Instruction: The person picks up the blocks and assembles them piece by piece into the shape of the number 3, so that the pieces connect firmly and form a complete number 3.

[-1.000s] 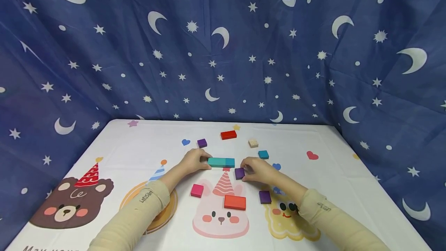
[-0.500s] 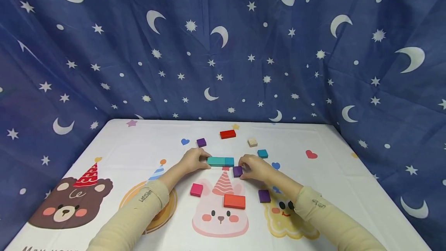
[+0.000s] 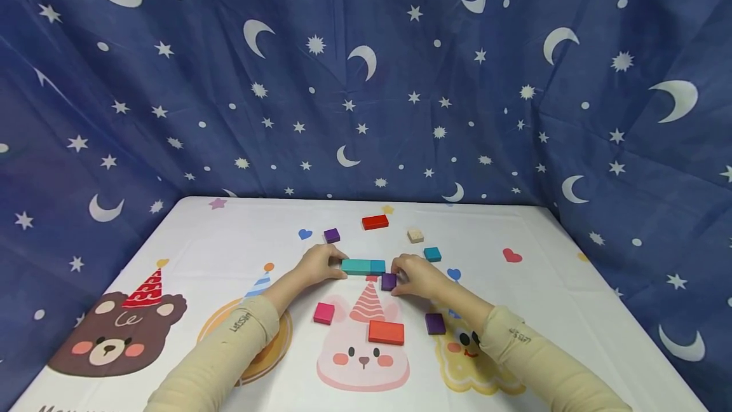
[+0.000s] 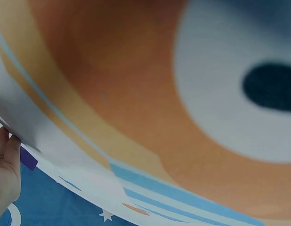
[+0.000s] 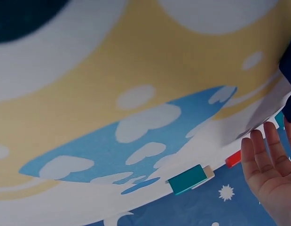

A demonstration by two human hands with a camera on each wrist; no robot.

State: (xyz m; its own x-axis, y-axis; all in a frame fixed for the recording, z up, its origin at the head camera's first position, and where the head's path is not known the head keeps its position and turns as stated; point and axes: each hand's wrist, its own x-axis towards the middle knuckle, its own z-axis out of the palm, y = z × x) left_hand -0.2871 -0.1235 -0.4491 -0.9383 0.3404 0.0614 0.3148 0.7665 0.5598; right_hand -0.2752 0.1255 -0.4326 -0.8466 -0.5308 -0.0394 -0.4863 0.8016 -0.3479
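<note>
In the head view my left hand [image 3: 316, 264] holds the left end of a long teal block [image 3: 356, 266], thumb at the near corner and a finger at the far one. A small blue block [image 3: 377, 266] sits flush against the teal block's right end. My right hand [image 3: 420, 276] pinches a purple square block [image 3: 388, 281] just in front of the blue block's right end. At the left edge of the left wrist view, part of my left hand [image 4: 8, 165] shows. The right wrist view has my right hand [image 5: 272, 174] at its right side.
Behind the hands lie a purple block [image 3: 332, 235], a red block [image 3: 375, 222], a beige block [image 3: 415, 235] and a blue block [image 3: 432, 254]. Nearer are a pink block [image 3: 323, 313], an orange-red block [image 3: 386, 332] and another purple block [image 3: 435, 323]. A starry curtain [image 3: 400, 145] hangs behind.
My right hand has slid the purple block slightly left and away from me, closer to the blue block. My left hand stays at the teal block.
</note>
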